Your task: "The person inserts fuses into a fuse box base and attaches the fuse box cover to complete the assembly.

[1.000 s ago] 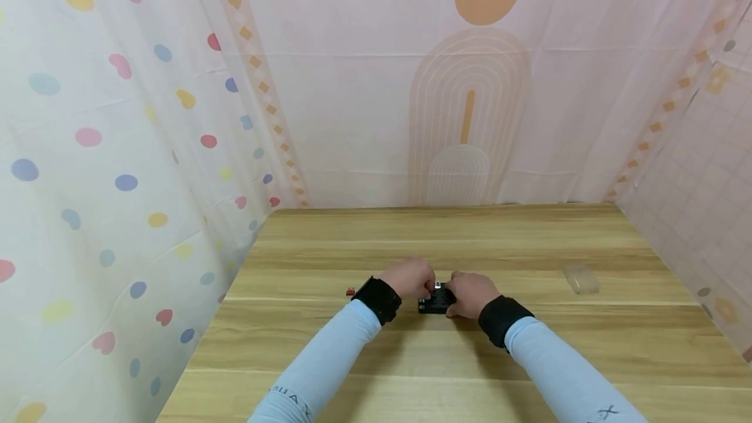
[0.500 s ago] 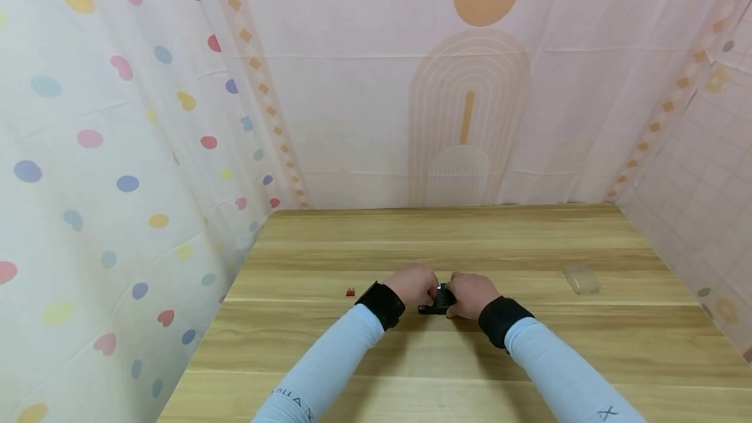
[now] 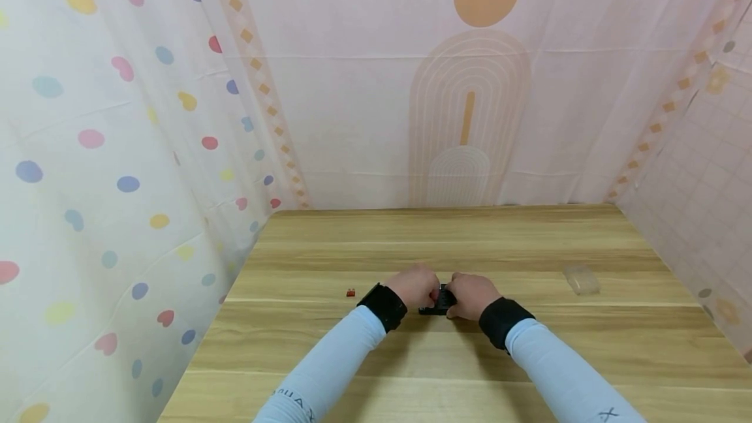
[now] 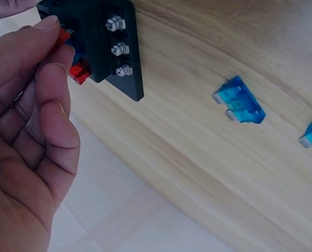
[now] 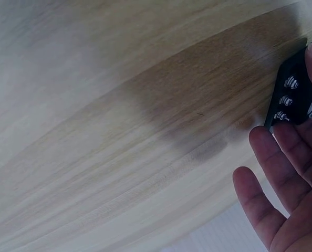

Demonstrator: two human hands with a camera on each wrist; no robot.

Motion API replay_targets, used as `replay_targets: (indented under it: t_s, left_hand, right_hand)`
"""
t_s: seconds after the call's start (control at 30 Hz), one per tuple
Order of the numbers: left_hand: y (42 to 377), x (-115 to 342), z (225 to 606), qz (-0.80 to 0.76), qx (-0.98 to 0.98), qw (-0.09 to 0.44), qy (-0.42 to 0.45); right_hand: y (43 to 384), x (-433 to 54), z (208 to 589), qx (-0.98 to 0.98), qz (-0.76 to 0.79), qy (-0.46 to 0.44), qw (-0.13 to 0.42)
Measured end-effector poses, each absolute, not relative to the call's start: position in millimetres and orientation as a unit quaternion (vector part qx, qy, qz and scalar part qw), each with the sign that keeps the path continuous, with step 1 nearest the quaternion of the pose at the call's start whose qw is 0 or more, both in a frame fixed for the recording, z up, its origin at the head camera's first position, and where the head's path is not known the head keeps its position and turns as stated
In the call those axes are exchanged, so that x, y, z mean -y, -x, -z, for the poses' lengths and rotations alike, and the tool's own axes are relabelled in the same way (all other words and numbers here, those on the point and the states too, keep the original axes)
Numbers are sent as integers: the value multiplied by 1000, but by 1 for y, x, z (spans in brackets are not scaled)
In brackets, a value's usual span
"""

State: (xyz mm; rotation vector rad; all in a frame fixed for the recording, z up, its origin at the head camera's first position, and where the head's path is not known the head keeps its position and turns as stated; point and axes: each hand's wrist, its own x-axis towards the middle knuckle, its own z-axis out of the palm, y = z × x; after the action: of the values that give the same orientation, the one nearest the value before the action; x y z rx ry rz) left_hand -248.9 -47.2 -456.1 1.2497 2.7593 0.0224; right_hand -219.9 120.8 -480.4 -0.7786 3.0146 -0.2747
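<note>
A black fuse box (image 3: 433,310) lies on the wooden table, with metal screw terminals along its side. My right hand (image 3: 474,296) grips the box from the right; in the right wrist view the thumb lies over it and fingertips meet its edge. My left hand (image 4: 32,126) pinches a red blade fuse (image 4: 60,40) between thumb and forefinger at the fuse box (image 4: 95,39). Another red fuse (image 4: 79,73) sits in the box just below. Whether the pinched fuse is seated cannot be told, since fingers hide most of it.
Two blue blade fuses (image 4: 240,100) lie on the table beside the box in the left wrist view. A small red fuse-like piece (image 3: 350,292) lies left of my left wrist. Farther right is a clear plastic cover (image 3: 581,279). Curtains hang behind the table (image 3: 446,234).
My left hand has shifted slightly right over the fuse box and covers more of it. The right hand stays in place on the box.
</note>
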Motion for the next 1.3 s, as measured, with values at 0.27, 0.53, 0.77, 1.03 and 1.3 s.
replay_targets:
  t_s: [0.27,0.53,0.77,1.03,1.3]
  left_hand:
    - [247,44,458,-3,-911,57,-408]
    - [246,43,464,13,-912,45,-408]
    - [247,45,464,-9,-910,58,-409]
    - [245,44,455,4,-913,62,-404]
    - [248,44,456,14,-908,62,-414]
  right_hand:
    - [218,-121,478,-964,95,249,7]
    - [216,-121,478,-963,99,252,6]
    - [217,-121,477,-963,94,253,4]
    - [217,-120,477,-964,91,250,8]
    - [218,-119,475,-963,98,252,15]
